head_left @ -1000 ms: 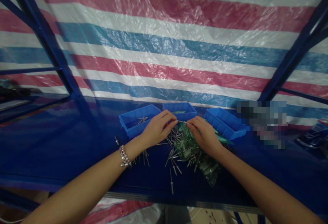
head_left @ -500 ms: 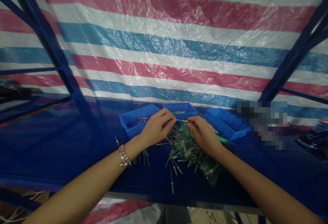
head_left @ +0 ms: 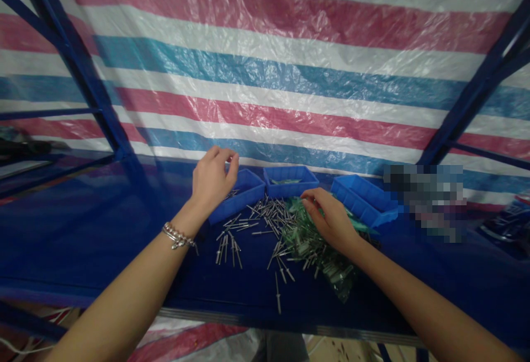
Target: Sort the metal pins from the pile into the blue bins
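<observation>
1. Silver bracelet (head_left: 179, 236) marks the left hand (head_left: 213, 179), loosely curled over the left bin (head_left: 240, 202) (whether it holds anything, I cannot tell); it should clear the rim.
2. Right hand (head_left: 329, 216): fingertips close together, contents unclear, best steady by the green bag (head_left: 304, 235).
3. Rivets (head_left: 271, 214) heap left of the bag.

The blind rivets (head_left: 275, 216) are smooth bare metal with a dull silvery shine. The green bag (head_left: 298, 229) is thin, see-through plastic, crinkled and glossy. The bins (head_left: 292, 189) look like satin-smooth plastic; the surface (head_left: 248, 290) is smooth, with a soft sheen. The striped tarpaulin (head_left: 265, 75) is wrinkled, shiny plastic, the bracelet (head_left: 178, 236) polished metal, the frame (head_left: 79, 79) painted metal.
</observation>
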`<move>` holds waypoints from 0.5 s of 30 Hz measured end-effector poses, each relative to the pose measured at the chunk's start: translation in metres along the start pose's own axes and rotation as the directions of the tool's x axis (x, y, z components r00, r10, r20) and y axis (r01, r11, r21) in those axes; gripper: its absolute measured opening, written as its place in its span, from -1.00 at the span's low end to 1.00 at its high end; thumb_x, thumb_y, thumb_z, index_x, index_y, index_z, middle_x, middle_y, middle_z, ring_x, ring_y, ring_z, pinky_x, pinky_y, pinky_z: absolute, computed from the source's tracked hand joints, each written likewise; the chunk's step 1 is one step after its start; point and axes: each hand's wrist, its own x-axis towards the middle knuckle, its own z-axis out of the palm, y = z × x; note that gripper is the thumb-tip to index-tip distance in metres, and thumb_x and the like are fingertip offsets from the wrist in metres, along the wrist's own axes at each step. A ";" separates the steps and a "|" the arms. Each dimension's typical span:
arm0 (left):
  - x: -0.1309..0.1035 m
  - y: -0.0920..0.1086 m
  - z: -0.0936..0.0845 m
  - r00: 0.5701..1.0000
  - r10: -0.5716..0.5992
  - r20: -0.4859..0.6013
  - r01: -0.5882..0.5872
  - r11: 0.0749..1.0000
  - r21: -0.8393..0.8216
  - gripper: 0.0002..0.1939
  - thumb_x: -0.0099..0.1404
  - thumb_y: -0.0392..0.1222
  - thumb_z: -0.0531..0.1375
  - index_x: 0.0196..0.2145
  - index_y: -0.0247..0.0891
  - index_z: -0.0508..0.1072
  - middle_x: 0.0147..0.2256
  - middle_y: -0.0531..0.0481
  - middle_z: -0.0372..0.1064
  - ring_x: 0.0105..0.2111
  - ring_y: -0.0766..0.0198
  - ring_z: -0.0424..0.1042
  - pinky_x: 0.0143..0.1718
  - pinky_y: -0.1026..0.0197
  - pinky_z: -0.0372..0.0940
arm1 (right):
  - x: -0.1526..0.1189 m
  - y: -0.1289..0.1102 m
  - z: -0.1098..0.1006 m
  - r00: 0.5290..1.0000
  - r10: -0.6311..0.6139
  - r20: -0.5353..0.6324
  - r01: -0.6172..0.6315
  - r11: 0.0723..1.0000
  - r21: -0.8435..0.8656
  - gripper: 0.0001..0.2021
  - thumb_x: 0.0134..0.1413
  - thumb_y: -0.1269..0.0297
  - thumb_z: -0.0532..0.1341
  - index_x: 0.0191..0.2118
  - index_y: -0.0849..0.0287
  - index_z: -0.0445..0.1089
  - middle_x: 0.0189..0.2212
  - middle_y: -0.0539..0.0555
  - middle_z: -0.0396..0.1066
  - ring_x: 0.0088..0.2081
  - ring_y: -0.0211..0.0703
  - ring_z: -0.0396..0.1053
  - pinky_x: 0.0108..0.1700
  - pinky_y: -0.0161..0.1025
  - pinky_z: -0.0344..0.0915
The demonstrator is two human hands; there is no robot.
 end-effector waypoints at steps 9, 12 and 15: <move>-0.003 0.007 0.005 0.948 -0.001 0.320 -0.019 0.998 0.058 -0.73 0.30 -0.13 0.11 -0.09 -0.32 0.32 -0.14 -0.09 0.31 -0.21 0.20 0.37 -0.21 0.05 0.34 | 0.000 0.001 0.001 1.000 -0.005 0.003 0.004 1.000 0.008 -0.80 0.18 0.23 0.10 -0.14 0.20 0.33 -0.21 0.07 0.37 -0.28 -0.21 0.36 -0.25 -0.14 0.35; -0.008 0.022 0.006 0.884 0.177 0.433 -0.163 0.984 -0.069 -0.74 0.30 -0.14 0.11 -0.10 -0.32 0.32 -0.13 -0.09 0.31 -0.19 0.19 0.37 -0.19 0.04 0.33 | 0.000 0.001 0.000 1.000 -0.003 0.008 0.003 1.000 0.010 -0.80 0.18 0.23 0.10 -0.14 0.20 0.33 -0.21 0.07 0.37 -0.28 -0.22 0.36 -0.25 -0.15 0.35; -0.021 0.035 0.013 0.742 0.356 0.568 -0.279 0.935 -0.221 -0.76 0.30 -0.14 0.11 -0.12 -0.32 0.34 -0.16 -0.07 0.33 -0.22 0.22 0.38 -0.22 0.07 0.35 | 0.000 0.000 0.000 1.000 -0.003 0.015 0.003 1.000 0.009 -0.80 0.18 0.23 0.10 -0.14 0.20 0.33 -0.21 0.07 0.37 -0.28 -0.22 0.36 -0.26 -0.15 0.35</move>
